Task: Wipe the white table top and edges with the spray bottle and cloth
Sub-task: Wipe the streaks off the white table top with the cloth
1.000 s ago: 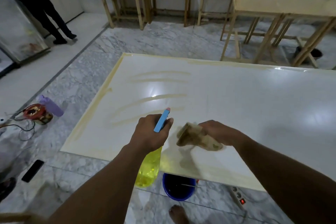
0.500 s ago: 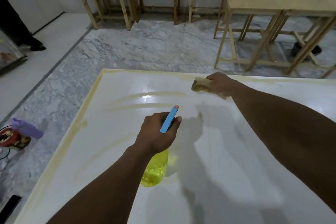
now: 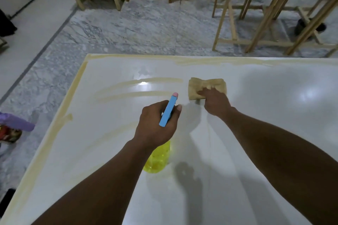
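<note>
In left hand (image 3: 155, 124): spray bottle (image 3: 158, 159), yellow liquid inside.

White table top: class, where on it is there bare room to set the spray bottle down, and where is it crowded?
The white table top is bare to the right of the cloth and near the left edge beyond the yellowish streaks. The middle is crowded: the left hand holds the spray bottle, and the right hand presses the cloth.
</note>
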Demonstrator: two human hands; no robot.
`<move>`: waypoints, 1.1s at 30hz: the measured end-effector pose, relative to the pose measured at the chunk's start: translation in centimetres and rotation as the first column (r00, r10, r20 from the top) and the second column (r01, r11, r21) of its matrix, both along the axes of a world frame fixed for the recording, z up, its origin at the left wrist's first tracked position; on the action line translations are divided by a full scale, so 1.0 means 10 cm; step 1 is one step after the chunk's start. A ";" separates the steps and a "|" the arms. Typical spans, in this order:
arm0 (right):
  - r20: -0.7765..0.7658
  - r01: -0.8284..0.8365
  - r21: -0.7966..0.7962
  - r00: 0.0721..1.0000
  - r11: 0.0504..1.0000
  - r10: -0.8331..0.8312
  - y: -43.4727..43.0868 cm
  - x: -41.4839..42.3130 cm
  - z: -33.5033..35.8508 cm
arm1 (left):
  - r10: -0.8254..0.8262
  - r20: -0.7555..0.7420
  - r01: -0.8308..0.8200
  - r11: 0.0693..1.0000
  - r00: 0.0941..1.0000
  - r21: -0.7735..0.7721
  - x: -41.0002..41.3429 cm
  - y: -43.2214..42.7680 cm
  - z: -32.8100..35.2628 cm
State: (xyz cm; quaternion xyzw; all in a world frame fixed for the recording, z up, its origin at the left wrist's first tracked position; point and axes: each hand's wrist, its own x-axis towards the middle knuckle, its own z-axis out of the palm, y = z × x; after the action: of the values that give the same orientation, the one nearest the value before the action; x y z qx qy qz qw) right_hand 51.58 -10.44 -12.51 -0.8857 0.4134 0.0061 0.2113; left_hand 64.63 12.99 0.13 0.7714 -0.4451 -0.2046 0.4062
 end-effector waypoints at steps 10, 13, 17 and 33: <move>0.125 -0.011 -0.195 0.992 0.981 0.036 1.93 -1.01 -0.17 | 0.018 0.012 -0.019 1.000 1.000 0.016 -0.38 1.08 0.25; 0.116 0.043 -0.163 0.993 0.986 -0.024 2.65 -1.29 -0.09 | 0.015 0.020 -0.015 1.000 1.000 0.010 -0.59 1.67 0.33; -0.031 0.009 0.007 0.999 1.000 -0.009 3.21 -1.55 0.05 | 0.015 0.004 -0.015 0.999 1.000 0.033 -0.76 2.33 0.41; 0.073 0.166 0.930 0.792 0.328 -0.607 2.21 -0.25 1.03 | -0.009 0.043 0.005 0.995 0.999 0.100 0.03 2.09 0.69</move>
State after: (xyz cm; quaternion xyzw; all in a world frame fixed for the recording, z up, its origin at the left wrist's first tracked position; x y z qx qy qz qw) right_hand 49.06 11.68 -2.24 -0.4864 0.4950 -0.0158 0.7198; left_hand 64.91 33.90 7.03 0.7934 -0.4458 -0.2114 0.3564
